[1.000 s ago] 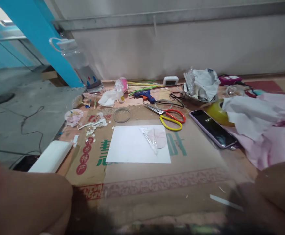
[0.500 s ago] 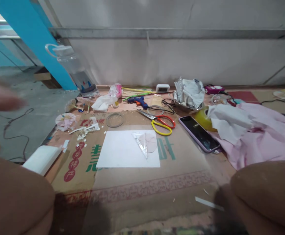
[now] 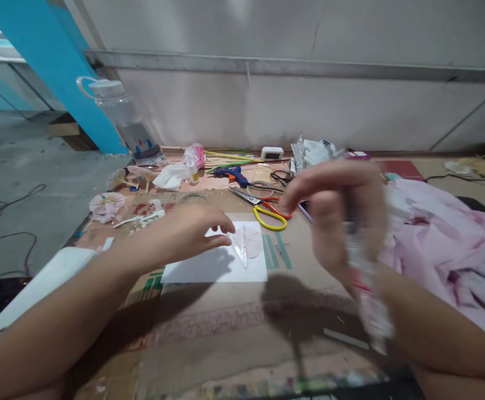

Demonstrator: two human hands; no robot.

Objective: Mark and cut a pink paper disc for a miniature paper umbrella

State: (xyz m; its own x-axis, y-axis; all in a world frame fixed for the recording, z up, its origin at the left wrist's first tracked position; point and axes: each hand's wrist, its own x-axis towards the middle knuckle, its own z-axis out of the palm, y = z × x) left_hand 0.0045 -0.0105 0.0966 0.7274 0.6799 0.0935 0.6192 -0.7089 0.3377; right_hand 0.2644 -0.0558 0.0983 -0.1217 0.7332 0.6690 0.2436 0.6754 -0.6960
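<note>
Left hand (image 3: 218,230), thumb and fingers parted, was by the left corner of the set square (image 3: 238,251) on the paper (image 3: 179,274). Right hand (image 3: 342,214) seemingly gripped a blurred clear item (image 3: 369,303). Light edge pinch suited best.

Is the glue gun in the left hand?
No, the glue gun lies beyond the scissors, while the left hand is over the paper, by the set square.

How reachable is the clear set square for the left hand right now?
Likely yes: the left hand is right by the upper-left corner of the clear set square, and nothing visible blocks it; contact itself is unclear.
</note>
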